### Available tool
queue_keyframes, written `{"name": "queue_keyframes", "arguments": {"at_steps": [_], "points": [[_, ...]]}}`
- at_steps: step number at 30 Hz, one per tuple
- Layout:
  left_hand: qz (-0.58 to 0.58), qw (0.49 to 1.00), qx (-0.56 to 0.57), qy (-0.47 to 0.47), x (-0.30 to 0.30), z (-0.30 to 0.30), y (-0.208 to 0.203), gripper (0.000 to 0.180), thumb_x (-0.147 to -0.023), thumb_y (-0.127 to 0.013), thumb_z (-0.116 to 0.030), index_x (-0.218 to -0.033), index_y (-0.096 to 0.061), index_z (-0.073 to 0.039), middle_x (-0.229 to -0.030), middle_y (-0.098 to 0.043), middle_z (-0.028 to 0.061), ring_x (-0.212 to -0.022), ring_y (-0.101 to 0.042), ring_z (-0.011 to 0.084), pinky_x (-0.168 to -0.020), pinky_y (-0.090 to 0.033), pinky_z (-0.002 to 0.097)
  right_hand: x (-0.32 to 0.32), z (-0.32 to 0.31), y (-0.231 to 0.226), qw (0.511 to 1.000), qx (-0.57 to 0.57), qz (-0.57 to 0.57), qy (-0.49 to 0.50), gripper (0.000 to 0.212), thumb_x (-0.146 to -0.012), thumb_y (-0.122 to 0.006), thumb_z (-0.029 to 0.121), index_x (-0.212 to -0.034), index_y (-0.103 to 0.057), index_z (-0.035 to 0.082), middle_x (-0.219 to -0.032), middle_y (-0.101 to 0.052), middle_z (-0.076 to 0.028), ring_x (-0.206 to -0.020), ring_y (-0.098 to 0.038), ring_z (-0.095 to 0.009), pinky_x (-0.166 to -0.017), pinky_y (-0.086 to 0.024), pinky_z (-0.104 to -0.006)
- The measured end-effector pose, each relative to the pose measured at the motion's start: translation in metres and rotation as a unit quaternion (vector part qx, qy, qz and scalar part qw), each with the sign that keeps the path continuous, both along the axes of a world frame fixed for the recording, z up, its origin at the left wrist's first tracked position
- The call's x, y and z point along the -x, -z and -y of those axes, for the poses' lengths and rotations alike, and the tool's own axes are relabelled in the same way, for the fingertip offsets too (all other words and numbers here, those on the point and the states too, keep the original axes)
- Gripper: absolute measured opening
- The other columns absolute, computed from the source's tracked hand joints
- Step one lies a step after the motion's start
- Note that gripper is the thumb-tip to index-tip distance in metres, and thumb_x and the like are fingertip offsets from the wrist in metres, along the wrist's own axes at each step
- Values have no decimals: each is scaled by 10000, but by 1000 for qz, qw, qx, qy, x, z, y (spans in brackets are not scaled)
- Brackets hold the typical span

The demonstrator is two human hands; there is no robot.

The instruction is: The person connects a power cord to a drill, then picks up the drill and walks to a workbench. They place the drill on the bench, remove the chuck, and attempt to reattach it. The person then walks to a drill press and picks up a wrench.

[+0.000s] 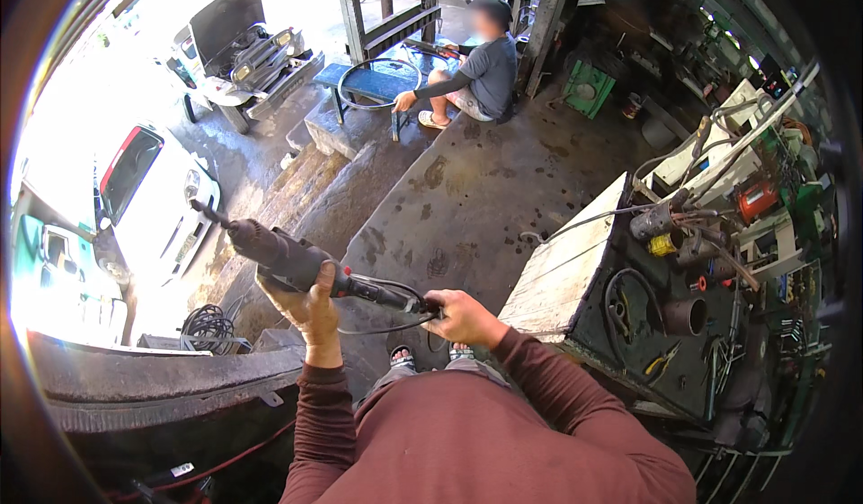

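A dark grey power drill [286, 259] hangs in front of me, tilted, with its long bit [209, 212] pointing to the far left. My left hand [306, 311] is wrapped round the drill's body from below, its thumb close to a small red part. At the drill's rear end, my right hand [463, 318] is closed by the handle and its black cord [388, 330], which loops beneath the tool. Exactly what the right fingers pinch is partly hidden, though they seem to grip the cord where it meets the handle.
To my right stands a workbench [598, 252] with pliers [663, 360], a pipe piece [685, 316] and cables. Concrete steps [315, 185] drop away on the left. Farther off, a person [490, 68] sits by a blue bench [373, 81], holding a ring-shaped hoop. Parked vehicles [162, 198] stand outside.
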State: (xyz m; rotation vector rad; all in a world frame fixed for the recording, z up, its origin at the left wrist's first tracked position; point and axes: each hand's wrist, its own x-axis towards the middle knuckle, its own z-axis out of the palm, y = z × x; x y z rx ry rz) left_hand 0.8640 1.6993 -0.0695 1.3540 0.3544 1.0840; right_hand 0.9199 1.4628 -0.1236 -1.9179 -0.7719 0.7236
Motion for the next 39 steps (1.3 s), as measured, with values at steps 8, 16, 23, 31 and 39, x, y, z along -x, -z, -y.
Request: {"name": "queue_keyframes", "arguments": {"at_steps": [8,16,23,31,39], "points": [[101,931,326,127,-10,-44,38,533,-929,-689,-488,-1260,-564,-89,-1136,-630,64,-1043,-634,229,-944,-528,418,23,9,23,983,23,-40,-178,290,-975,-611,253,-1067,-735,8,-1037,-710,-215,-989,-671,-386,-864,-525,-438],[-67,915,344,199,-4,-56,57,572,-881,-732,-485,-1226,-580,-55,-1048,-668,102,-923,-680,245,-815,-574,382,-44,65,41,952,-72,57,291,256,-980,-688,243,-961,-711,-12,-879,-705,-117,-852,-675,-230,-756,-527,-340],[28,996,58,-61,-33,-45,45,521,-777,-880,-255,-1128,-552,-53,-1008,-624,38,-855,-630,149,-798,-559,323,-17,101,-50,985,-68,-146,-69,194,-971,-681,139,-998,-670,-52,-856,-699,-78,-772,-623,-136,-737,-516,-303],[123,914,375,96,-32,-92,38,427,-937,-648,-513,-1119,-604,-129,-1006,-651,9,-920,-657,196,-856,-543,380,8,129,69,943,323,74,40,310,-879,-719,290,-1030,-720,20,-1007,-728,-189,-1002,-685,-368,-931,-501,-482],[164,937,288,112,-4,-162,47,549,-925,-610,-581,-1214,-595,-114,-1122,-684,96,-971,-685,267,-886,-549,489,40,218,186,893,423,152,-3,359,-849,-728,319,-1126,-744,91,-1304,-610,-130,-1310,-500,-349,-1117,-378,-508]]}}
